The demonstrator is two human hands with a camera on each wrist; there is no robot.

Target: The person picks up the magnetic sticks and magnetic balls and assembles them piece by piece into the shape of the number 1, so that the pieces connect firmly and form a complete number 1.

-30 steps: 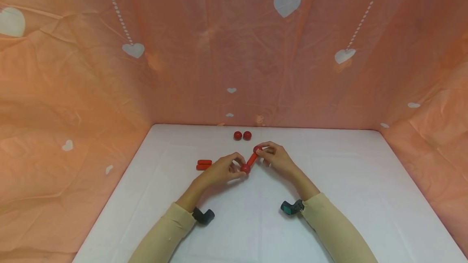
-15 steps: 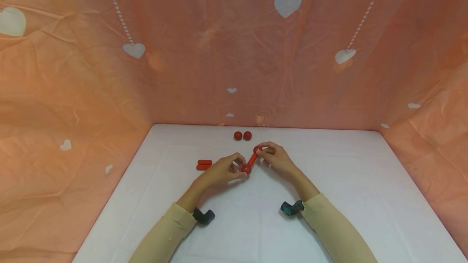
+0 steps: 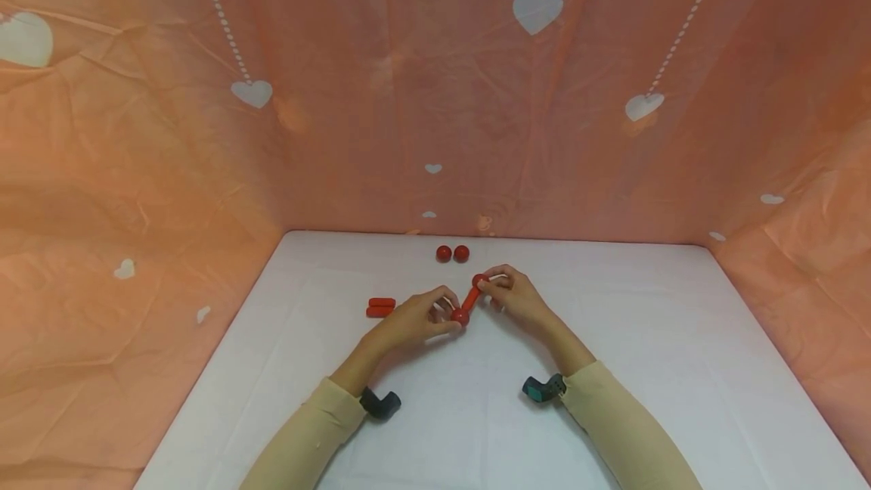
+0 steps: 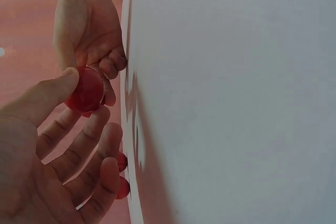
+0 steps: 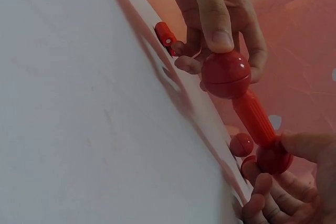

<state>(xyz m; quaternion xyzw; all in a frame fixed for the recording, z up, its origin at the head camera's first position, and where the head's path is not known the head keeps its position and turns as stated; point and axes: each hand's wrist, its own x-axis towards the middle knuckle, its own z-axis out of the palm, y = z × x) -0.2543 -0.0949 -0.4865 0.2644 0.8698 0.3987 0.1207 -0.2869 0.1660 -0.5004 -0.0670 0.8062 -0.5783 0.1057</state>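
Observation:
Both hands hold a dumbbell-like piece: a ribbed red rod [image 5: 254, 119] with a glossy red ball at each end. My left hand [image 3: 415, 316] pinches the nearer ball [image 3: 460, 317] between thumb and fingers, as the left wrist view also shows. At the other end, my right hand [image 3: 520, 301] pinches the farther ball [image 3: 479, 280]. The piece slants between the hands, raised off the white table in the wrist views. Whether the rod is fully seated in either ball, I cannot tell. The left hand's ball [image 4: 85, 92] hides most of the rod in the left wrist view.
Two loose red balls, a left one [image 3: 444, 253] and a right one [image 3: 461, 253], lie side by side near the back of the white table [image 3: 612, 308]. Beside the left hand lie two red rods [image 3: 381, 307], parallel. A pink-orange cloth [image 3: 476, 112] with pale hearts surrounds the table.
The left hand and the ball it pinches have shifted very slightly to the right and toward the person. Both hands keep their grip; the loose balls and rods stay in place.

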